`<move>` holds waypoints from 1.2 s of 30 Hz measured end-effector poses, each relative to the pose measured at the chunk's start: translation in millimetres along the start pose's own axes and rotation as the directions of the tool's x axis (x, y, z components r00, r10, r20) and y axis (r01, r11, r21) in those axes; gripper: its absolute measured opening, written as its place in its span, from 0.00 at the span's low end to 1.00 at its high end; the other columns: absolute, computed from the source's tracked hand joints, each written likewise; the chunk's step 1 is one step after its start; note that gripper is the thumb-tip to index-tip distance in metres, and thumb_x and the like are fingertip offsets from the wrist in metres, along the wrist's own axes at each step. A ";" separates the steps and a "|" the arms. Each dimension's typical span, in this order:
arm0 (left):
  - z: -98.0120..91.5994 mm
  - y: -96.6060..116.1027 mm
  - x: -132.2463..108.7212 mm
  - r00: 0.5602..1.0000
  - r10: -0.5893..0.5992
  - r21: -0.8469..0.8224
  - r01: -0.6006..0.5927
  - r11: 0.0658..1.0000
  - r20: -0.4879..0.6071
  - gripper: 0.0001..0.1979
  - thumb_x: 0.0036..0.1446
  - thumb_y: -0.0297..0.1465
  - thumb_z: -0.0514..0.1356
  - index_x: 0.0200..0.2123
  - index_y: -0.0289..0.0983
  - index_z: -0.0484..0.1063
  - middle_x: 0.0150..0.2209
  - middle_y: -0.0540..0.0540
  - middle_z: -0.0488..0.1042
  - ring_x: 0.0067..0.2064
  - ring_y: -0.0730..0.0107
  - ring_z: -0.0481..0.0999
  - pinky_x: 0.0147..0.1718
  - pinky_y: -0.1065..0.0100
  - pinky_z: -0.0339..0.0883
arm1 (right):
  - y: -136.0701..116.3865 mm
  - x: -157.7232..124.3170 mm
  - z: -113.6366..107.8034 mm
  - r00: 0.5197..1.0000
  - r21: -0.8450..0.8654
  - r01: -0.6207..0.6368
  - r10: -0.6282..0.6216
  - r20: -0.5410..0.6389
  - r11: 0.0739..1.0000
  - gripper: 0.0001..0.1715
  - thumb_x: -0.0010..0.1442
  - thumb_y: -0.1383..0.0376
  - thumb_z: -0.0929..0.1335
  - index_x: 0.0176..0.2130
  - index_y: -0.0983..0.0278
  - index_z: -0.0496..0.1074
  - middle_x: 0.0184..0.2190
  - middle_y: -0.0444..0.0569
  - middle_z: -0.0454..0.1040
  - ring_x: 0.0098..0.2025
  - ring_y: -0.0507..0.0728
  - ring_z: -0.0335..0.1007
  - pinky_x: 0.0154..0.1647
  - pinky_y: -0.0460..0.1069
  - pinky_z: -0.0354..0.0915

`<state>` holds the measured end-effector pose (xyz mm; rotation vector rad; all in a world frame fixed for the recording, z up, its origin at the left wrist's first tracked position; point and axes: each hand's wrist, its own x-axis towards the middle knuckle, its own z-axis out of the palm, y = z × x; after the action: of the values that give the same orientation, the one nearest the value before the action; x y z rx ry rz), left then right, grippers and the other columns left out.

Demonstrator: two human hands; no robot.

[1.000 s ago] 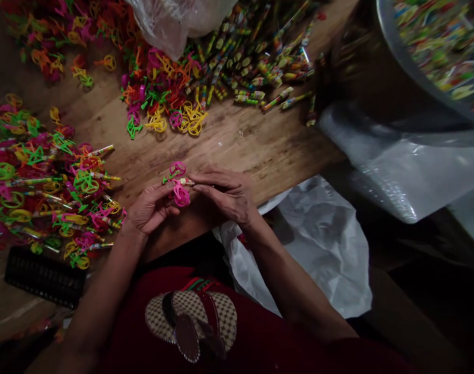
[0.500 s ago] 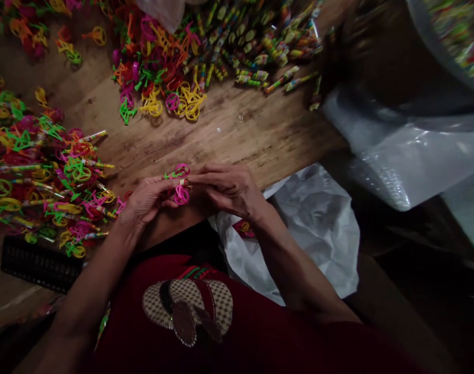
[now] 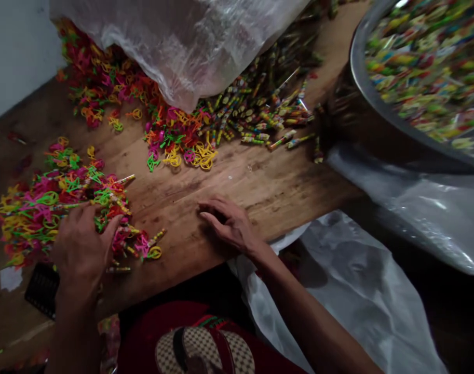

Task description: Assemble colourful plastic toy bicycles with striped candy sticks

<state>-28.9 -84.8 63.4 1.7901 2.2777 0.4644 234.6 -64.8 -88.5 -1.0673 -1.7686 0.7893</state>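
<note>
My left hand (image 3: 83,246) reaches over the near edge of a pile of small bright plastic toys with spoked wheels, like tiny bicycles (image 3: 45,200). Its thumb stands apart from the fingers, whose tips are partly hidden among the toys. Thin printed candy-like tubes are mixed into this pile. Just right of the hand, a pink and yellow toy (image 3: 149,246) lies with a tube on the wood. My right hand (image 3: 231,226) rests low over the middle of the wooden table (image 3: 182,205), fingers loosely curved and thumb apart, with nothing seen between them.
Farther back lie more wheeled plastic pieces (image 3: 174,130) and a heap of wrapped tubes (image 3: 256,114), partly under a clear plastic bag (image 3: 174,47). A large metal basin (image 3: 357,78) of wrapped pieces stands right. A white sack (image 3: 349,280) hangs below the table edge; a black basket (image 3: 42,291) sits left.
My hands have parted from the pink and green toy they held together. The left has moved left onto the pile; the right stays near the table's middle. The view has shifted.
</note>
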 end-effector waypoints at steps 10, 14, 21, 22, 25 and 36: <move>95.6 80.3 88.5 0.922 0.306 0.243 -0.362 0.900 0.239 0.16 0.63 0.26 0.55 0.52 0.35 0.73 0.55 0.33 0.72 0.58 0.47 0.70 0.52 0.54 0.66 | -4.9 1.5 -1.7 0.999 0.033 -0.044 0.044 -0.012 0.998 0.11 0.66 0.66 0.66 0.44 0.61 0.78 0.39 0.50 0.81 0.41 0.55 0.78 0.43 0.51 0.74; 115.1 78.8 108.0 0.922 0.271 0.279 -0.346 0.896 0.276 0.18 0.63 0.26 0.52 0.55 0.35 0.70 0.53 0.32 0.72 0.56 0.46 0.72 0.49 0.54 0.67 | 2.9 4.5 -23.1 0.987 -0.001 -0.078 0.077 -0.140 0.997 0.12 0.66 0.66 0.65 0.43 0.60 0.79 0.35 0.47 0.81 0.36 0.54 0.78 0.40 0.49 0.73; 113.8 69.3 115.8 0.949 0.309 0.128 -0.314 0.941 0.061 0.14 0.61 0.30 0.54 0.45 0.34 0.76 0.45 0.36 0.78 0.45 0.54 0.77 0.43 0.60 0.67 | 40.6 52.9 -84.6 0.919 -0.530 -0.247 0.021 -0.395 0.811 0.15 0.65 0.66 0.62 0.44 0.62 0.78 0.40 0.54 0.80 0.43 0.60 0.75 0.46 0.55 0.69; 108.0 69.5 113.0 0.952 0.304 0.073 -0.305 0.950 0.024 0.13 0.60 0.29 0.55 0.43 0.34 0.77 0.43 0.37 0.78 0.43 0.56 0.77 0.42 0.62 0.67 | 44.4 63.1 -88.1 0.922 -0.598 -0.259 0.010 -0.386 0.759 0.15 0.65 0.67 0.62 0.44 0.63 0.77 0.41 0.55 0.80 0.44 0.62 0.74 0.48 0.57 0.68; 89.1 67.3 100.1 0.975 0.222 -0.193 -0.219 0.956 -0.009 0.12 0.57 0.30 0.57 0.39 0.34 0.79 0.36 0.42 0.79 0.36 0.63 0.76 0.39 0.66 0.66 | 52.7 88.4 -86.5 0.945 -0.713 -0.283 0.059 -0.322 0.641 0.12 0.64 0.66 0.64 0.42 0.64 0.77 0.43 0.58 0.78 0.47 0.65 0.68 0.50 0.60 0.64; 86.6 47.5 63.7 0.750 -0.012 -0.719 0.638 0.276 0.661 0.04 0.46 0.28 0.64 0.28 0.33 0.75 0.27 0.48 0.75 0.28 0.76 0.74 0.26 0.76 0.67 | 54.4 95.1 -64.1 0.964 -0.709 -0.263 0.146 -0.223 0.654 0.09 0.63 0.69 0.62 0.41 0.67 0.70 0.46 0.64 0.73 0.52 0.71 0.64 0.53 0.67 0.59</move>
<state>29.0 -2.6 2.5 0.6148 1.3367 0.8105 289.9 48.6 -74.3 -1.8357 -1.8899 0.0602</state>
